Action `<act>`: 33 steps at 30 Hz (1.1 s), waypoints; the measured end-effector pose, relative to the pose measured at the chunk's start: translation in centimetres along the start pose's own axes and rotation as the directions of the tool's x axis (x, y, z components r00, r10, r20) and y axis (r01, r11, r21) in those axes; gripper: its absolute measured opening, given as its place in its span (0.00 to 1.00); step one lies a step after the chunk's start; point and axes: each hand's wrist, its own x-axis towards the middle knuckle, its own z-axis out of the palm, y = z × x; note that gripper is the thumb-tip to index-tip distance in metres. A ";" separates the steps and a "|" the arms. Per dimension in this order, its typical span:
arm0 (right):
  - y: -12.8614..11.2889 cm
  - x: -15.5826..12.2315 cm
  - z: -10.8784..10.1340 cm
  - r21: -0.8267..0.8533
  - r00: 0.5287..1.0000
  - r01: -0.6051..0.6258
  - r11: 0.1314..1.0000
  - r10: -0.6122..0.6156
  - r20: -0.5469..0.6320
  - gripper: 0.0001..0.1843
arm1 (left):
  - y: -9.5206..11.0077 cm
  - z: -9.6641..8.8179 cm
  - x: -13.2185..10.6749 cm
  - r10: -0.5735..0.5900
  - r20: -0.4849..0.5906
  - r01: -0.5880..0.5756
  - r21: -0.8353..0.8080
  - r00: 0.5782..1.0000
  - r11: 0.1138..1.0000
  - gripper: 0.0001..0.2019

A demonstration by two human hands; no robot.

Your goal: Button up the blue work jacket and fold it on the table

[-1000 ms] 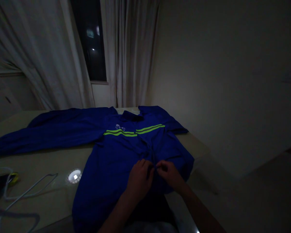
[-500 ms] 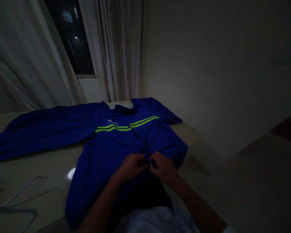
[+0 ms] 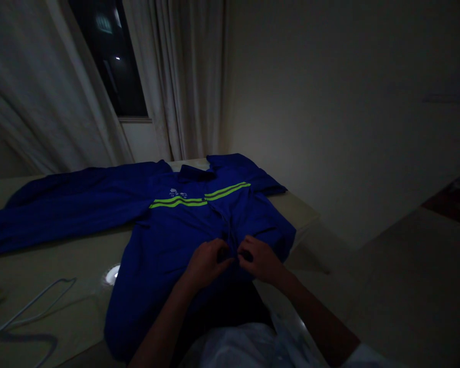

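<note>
A blue work jacket with two yellow-green reflective stripes across the chest lies face up on a beige table. Its left sleeve stretches far to the left. My left hand and my right hand meet at the jacket's front opening below the stripes, both pinching the fabric edges together. The room is dim, so what lies between the fingertips is hidden.
A white wire hanger lies at the table's left front, with a small bright round spot beside the jacket. Curtains and a dark window stand behind. The table's right edge drops to the floor.
The view shifted right and slightly up from a second ago. My hands stay together on the jacket front, moving a little higher along the opening.
</note>
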 end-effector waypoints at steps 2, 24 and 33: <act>0.1 -0.5 -0.2 -0.019 1.000 0.030 0.999 -0.030 -0.005 0.03 | 0.1 0.0 -0.1 0.020 -0.004 -0.020 0.000 1.000 1.000 0.10; -0.6 0.1 1.2 -0.189 0.998 0.033 0.981 -0.043 -0.046 0.06 | 0.1 -0.2 -0.1 0.112 0.052 -0.114 0.033 0.992 0.993 0.05; 1.2 0.7 1.2 0.490 0.992 -0.124 0.863 0.097 0.081 0.03 | 0.1 -0.4 0.0 0.166 0.090 -0.162 -0.050 0.982 0.985 0.07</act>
